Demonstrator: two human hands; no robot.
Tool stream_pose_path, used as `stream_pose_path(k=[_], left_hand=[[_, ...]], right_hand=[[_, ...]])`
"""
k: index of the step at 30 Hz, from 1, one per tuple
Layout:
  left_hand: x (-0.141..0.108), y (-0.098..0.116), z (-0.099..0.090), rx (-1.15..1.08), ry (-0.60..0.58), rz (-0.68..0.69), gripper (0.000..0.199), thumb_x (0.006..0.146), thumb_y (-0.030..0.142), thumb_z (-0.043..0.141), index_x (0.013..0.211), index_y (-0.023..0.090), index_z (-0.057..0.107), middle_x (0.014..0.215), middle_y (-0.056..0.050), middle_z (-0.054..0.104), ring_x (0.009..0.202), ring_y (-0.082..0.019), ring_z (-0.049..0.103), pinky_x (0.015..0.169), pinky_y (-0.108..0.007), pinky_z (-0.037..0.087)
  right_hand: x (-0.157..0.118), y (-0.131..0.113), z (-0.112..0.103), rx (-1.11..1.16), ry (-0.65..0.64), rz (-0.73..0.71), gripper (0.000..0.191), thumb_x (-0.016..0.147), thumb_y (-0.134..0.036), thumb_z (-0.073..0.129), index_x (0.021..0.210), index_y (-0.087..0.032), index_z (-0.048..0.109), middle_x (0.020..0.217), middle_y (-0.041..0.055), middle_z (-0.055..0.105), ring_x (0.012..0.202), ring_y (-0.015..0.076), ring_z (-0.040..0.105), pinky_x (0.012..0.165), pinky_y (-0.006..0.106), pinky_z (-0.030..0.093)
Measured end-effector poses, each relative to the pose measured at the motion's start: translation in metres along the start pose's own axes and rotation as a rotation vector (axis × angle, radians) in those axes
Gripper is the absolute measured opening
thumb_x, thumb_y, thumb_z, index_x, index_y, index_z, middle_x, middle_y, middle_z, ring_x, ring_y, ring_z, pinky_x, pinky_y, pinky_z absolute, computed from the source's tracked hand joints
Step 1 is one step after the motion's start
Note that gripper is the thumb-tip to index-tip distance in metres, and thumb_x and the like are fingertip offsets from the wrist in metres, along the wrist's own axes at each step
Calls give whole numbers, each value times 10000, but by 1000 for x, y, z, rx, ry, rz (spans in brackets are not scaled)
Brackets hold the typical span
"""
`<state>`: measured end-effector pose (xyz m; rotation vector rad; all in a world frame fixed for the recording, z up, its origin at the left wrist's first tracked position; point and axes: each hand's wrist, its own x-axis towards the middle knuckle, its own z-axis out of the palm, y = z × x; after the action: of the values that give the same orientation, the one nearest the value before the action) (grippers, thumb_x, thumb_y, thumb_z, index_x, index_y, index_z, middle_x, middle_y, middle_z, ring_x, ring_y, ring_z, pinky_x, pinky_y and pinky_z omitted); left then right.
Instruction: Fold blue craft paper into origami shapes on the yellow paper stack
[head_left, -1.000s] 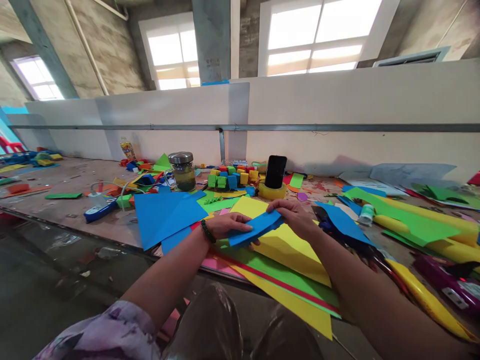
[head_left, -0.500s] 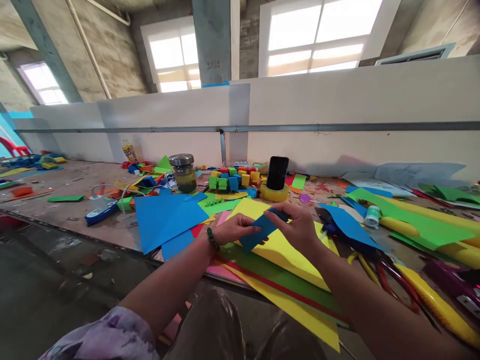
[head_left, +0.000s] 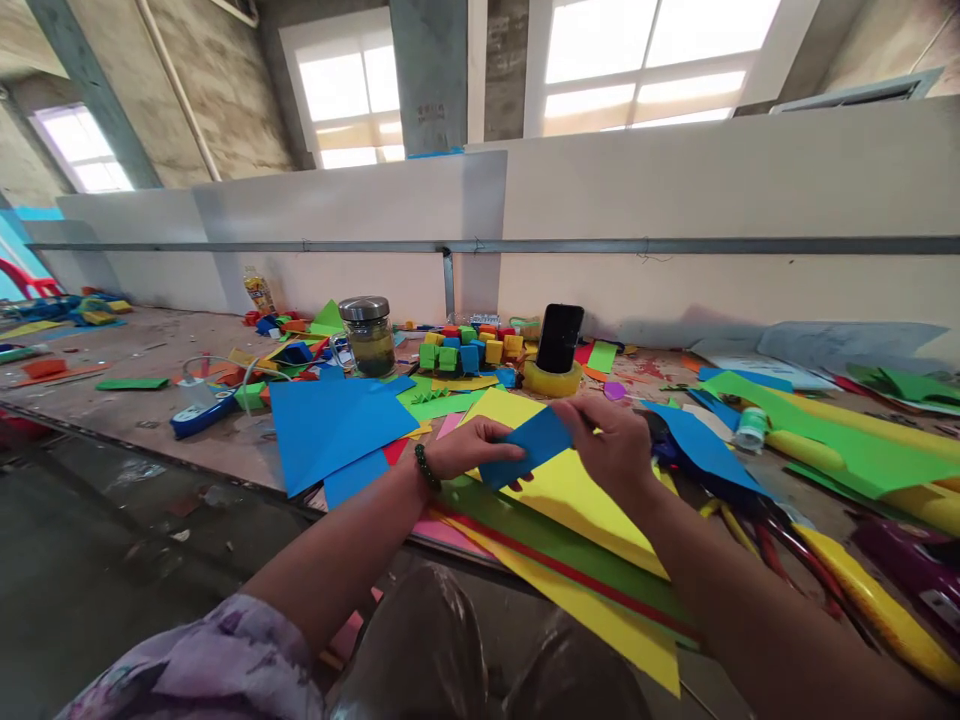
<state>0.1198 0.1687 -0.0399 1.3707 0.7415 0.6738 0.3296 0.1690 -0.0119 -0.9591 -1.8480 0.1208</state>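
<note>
A small blue rectangular sheet (head_left: 527, 447) is held between my hands above a yellow sheet (head_left: 600, 505). My left hand (head_left: 480, 452) grips its left end, thumb on top and fingertips showing beneath. At the upper right corner, my right hand (head_left: 609, 440) pinches the same piece. Under the yellow sheet lie green, red and more yellow sheets at the table's front edge. Larger blue sheets (head_left: 337, 425) lie left of my left hand.
Behind my hands are small coloured cubes (head_left: 469, 350), a lidded glass jar (head_left: 367, 338) and a phone (head_left: 559, 338) standing on a yellow tape roll (head_left: 552, 379). Pliers, a small bottle (head_left: 751, 428) and green sheets (head_left: 847, 440) lie to the right.
The blue piece has turned to show more of its flat face. My right hand's fingers have shifted to its upper right corner. The camera view has moved slightly.
</note>
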Motion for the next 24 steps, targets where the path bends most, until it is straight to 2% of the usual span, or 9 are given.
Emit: stream_pose_path(k=[3,5,8,12,16,18,20,22,24], left_hand=[[3,1,-5,-63,159,79,520,551,480,885,856,99,705,716,-45,705,571,-123,651,574,-225,543],[6,-1,-9,-96,317,142,565,546,455,893,951,114,697,710,-5,679,546,-83,613,572,-210,542],[10,-4,-15,-87,505,186,598,674,474,817,1141,148,634,748,16,663,547,-45,586,578,-176,532],[12,-10,-21,17,498,130,562,807,539,672,1176,123,591,751,-31,680,542,-69,613,546,-179,505],[12,-18,-26,228,478,73,653,798,477,692,1305,104,516,669,-26,669,530,-116,603,560,-230,497],[12,-22,-28,361,503,57,727,786,453,702,1373,98,461,726,-59,695,673,-182,657,673,-296,524],[11,-24,-26,491,532,70,703,790,446,690,1369,106,483,986,-150,712,1008,-278,644,893,-392,489],[10,-26,-20,596,518,105,568,816,437,653,1298,147,572,1319,-183,584,1310,-328,450,1095,-461,322],[9,-27,-10,767,392,115,526,851,471,596,1291,182,586,1501,-158,412,1431,-334,277,1168,-524,144]], right_hand=[[8,13,-4,64,64,210,384,863,-502,548,893,-162,724,490,3,539,461,147,522,469,272,418],[12,23,-3,190,48,310,471,822,-547,590,1040,-145,702,479,-24,515,431,143,520,436,266,426],[16,37,4,397,-44,424,648,717,-611,676,1137,-117,651,538,-17,581,439,141,559,448,276,487],[16,53,15,457,-99,512,764,664,-643,699,1206,-116,588,603,-3,624,474,149,607,488,291,537],[14,66,21,174,-265,577,636,789,-580,599,1219,-112,569,639,47,662,517,179,637,482,294,516],[12,72,20,59,-348,578,512,755,-514,663,1083,-122,646,657,75,677,576,209,655,515,312,507],[10,76,17,-32,-383,570,407,634,-446,780,888,-142,691,740,118,698,739,275,679,622,355,511],[9,76,15,-183,-396,554,388,542,-400,839,799,-153,685,853,159,705,921,348,650,730,397,485],[7,71,17,-351,-442,472,387,604,-410,803,866,-155,675,909,167,698,964,356,621,748,396,450]])
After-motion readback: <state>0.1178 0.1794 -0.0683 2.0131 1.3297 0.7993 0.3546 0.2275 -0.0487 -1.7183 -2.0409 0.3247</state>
